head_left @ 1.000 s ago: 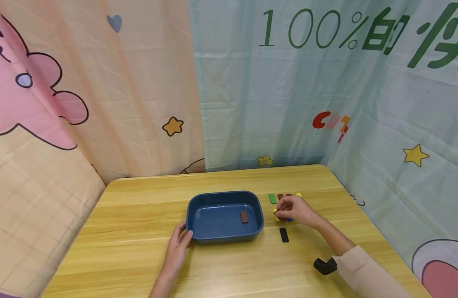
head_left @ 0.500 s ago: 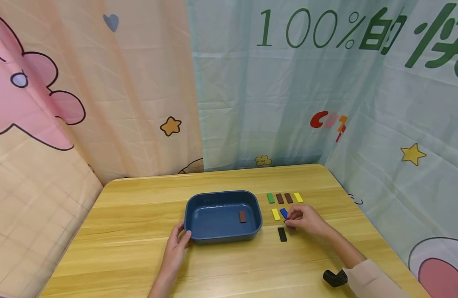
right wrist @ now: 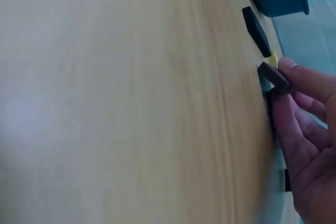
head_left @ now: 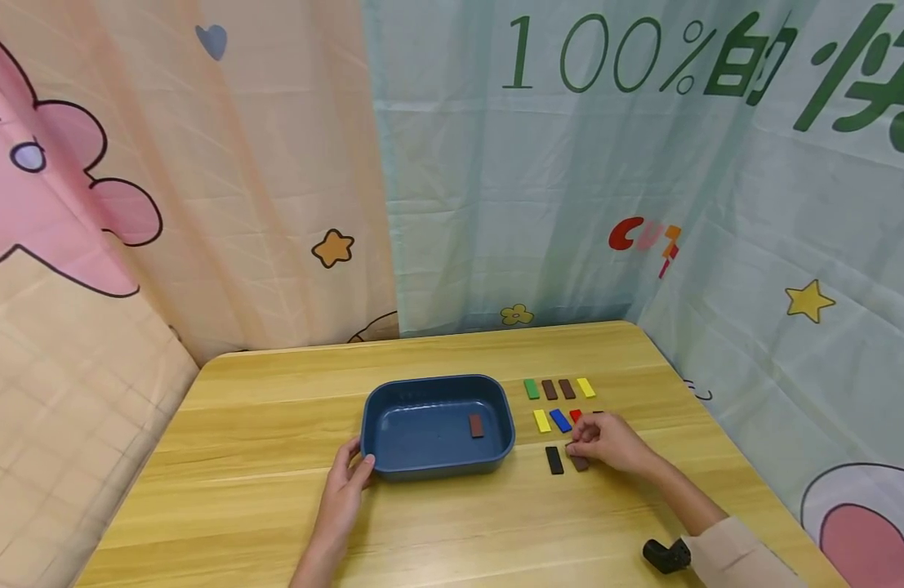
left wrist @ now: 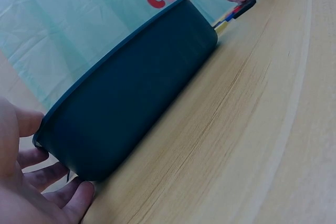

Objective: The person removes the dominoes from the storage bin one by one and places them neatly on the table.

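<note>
In the head view, my left hand grips the near left corner of a dark blue rectangular basin, its thumb and fingers on either side of the corner. Inside the basin lies one brown tile. My right hand pinches another brown tile between thumb and fingers, low over the table. In the right wrist view this tile appears tilted. Just left of it lies a black tile. Behind are a yellow tile, a blue tile and a red tile, partly hidden by my hand.
A back row holds a green tile, two brown ones and a yellow tile. A dark tile peeks out behind my right hand. Near my right sleeve is a black angled object. Printed curtains border the wooden table.
My right hand has moved right and toward me with the brown tile, away from the yellow and blue tiles, to beside the black tile. My left hand stays at the basin's corner.
</note>
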Demonstrator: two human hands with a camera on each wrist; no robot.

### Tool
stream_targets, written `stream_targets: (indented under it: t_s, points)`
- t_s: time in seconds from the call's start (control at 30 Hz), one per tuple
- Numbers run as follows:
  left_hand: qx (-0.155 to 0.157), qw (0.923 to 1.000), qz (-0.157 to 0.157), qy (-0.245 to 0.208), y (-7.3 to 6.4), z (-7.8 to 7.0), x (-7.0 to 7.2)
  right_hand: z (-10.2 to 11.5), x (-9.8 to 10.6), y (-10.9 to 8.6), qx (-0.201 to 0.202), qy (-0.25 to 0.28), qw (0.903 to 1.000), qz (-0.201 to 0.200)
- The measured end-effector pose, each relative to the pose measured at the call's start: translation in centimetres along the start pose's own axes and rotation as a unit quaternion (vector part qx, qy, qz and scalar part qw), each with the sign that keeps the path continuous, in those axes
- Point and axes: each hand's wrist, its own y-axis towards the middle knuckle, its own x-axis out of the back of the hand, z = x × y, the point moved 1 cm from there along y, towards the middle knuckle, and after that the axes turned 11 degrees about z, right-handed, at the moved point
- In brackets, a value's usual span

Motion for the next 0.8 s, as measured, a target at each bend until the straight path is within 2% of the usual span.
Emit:
stream_targets:
  t_s: [0.23, 0.37, 0.8]
  points:
    - [0.003, 1.0000, 0.002, 0.001, -0.03, -0.17, 0.11, 0.00, -0.11, -0.31, 0.007, -0.060, 0.9981, -0.008]
    - [0.003, 1.0000, 0.004, -0.001, 0.01, -0.28, 0.09, 0.09, 0.13, -0.31, -0.006, -0.087, 0.9961, -0.015]
    - [0.007, 1.0000, 0.005, 0.000, -0.02, -0.10, 0.19, 0.14, 0.05, -0.45, -0.016, -0.101, 0.9946, -0.016]
